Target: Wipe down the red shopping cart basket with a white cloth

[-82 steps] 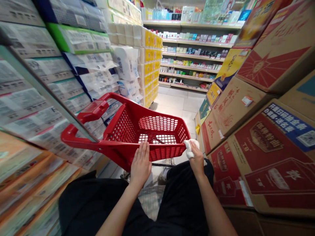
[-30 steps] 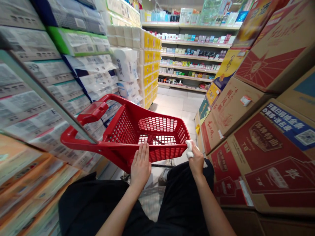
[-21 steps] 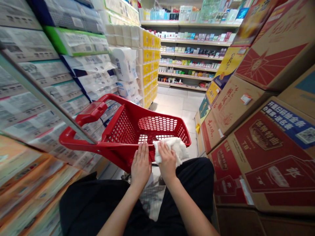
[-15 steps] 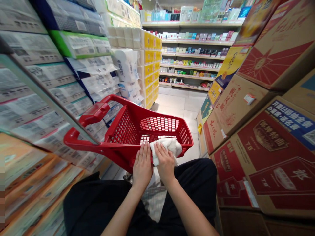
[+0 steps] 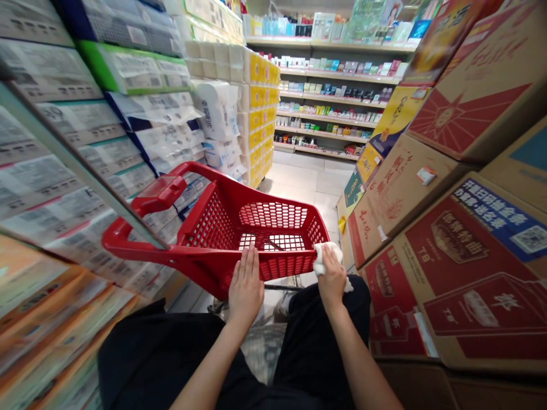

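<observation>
My left hand (image 5: 245, 290) is open, its fingers straight and close together, lying flat against the outside of the near wall of the red plastic shopping basket (image 5: 207, 228). It has hold of nothing. My right hand (image 5: 332, 279) is curled around a crumpled white cloth (image 5: 327, 257) and presses it on the basket's near right corner, at the rim. The fingers wrap the cloth closely, and a small tail of it shows below the hand.

The basket is a deep, open-mesh tub with a long red handle (image 5: 158, 195) that reaches toward the left of the view. I can make out a thin dark strip on its mesh floor, but it is too small to identify. Black trousers (image 5: 320, 341) fill the space directly below the basket.

Just left of the basket, stacked packs of wrapped tissue (image 5: 141, 71) rise in a wall, with yellow-banded packs (image 5: 260, 97) beyond its far end. Just right of it stand brown cardboard cartons with red print (image 5: 478, 285). Pale floor tiles (image 5: 299, 182) run ahead of the basket to shelves of small boxed goods (image 5: 329, 97) well beyond it.
</observation>
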`<state>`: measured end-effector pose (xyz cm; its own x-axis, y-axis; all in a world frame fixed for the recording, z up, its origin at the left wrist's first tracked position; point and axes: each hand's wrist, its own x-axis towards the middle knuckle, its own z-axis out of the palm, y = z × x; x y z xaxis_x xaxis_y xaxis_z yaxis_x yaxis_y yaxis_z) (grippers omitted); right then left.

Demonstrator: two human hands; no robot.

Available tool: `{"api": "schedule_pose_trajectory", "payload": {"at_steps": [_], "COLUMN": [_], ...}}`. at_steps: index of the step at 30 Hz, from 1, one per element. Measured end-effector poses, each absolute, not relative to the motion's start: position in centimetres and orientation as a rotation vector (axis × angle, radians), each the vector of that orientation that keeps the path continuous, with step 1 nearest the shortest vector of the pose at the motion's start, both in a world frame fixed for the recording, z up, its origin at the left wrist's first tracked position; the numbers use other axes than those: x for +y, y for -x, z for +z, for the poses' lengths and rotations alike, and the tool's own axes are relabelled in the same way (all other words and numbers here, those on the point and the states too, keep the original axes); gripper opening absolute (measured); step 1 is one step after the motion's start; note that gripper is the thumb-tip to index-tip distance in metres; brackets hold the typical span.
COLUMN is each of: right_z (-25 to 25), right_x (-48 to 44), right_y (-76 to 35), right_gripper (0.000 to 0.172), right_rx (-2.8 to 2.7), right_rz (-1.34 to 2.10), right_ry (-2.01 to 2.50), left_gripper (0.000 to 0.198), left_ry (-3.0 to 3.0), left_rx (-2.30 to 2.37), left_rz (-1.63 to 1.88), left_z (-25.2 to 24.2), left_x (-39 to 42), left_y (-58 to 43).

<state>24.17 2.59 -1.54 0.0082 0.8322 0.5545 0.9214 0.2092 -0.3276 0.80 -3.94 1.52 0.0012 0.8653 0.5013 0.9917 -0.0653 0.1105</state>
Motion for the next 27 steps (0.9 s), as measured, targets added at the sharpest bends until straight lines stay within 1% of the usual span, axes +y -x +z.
{"api": "schedule_pose_trajectory", "payload": {"at_steps": [4,7,10,14,19,22,25,27], "right_z": [0.1,1.0,1.2,0.3,-1.8,-2.9,-3.1,-2.7], "right_x": [1.0,-0.1,-0.5,0.2,2.1,3.4,4.0,3.7], "right_y": [-17.9,-12.9,-10.7,-13.7,-22.2,-26.4,-27.8,-26.7], "right_gripper": [0.071,0.065,0.060,0.062,0.061,0.060,0.058,0.060], "right_rx": [-1.980,-2.079,-2.095,-2.131,-1.997,-1.878,-1.816,-1.809], "right_rz": [-0.103,-0.019,0.005,-0.059,-0.142,-0.096,-0.033,-0.057], "right_ry": [1.529,1.387,1.290,1.210,1.376,1.424,1.421,1.469], "left_gripper": [0.083,0.079,0.076,0.079,0.083,0.083,0.083,0.083], "left_ry": [1.997,1.977,1.975,2.010,2.028,2.027,2.019,2.016], "left_rx": [-1.933,-1.918,-1.899,-1.905,-1.916,-1.924,-1.922,-1.925], "left_rz": [-0.649,-0.617,-0.588,-0.592,-0.621,-0.618,-0.630,-0.637], "left_z": [1.3,1.0,0.9,0.9,1.0,1.0,1.0,1.1], "left_x": [-3.8,-3.8,-3.9,-3.9,-3.8,-3.8,-3.8,-3.8], "left_y": [-0.8,-0.7,-0.5,-0.3,-0.4,-0.5,-0.5,-0.6]}}
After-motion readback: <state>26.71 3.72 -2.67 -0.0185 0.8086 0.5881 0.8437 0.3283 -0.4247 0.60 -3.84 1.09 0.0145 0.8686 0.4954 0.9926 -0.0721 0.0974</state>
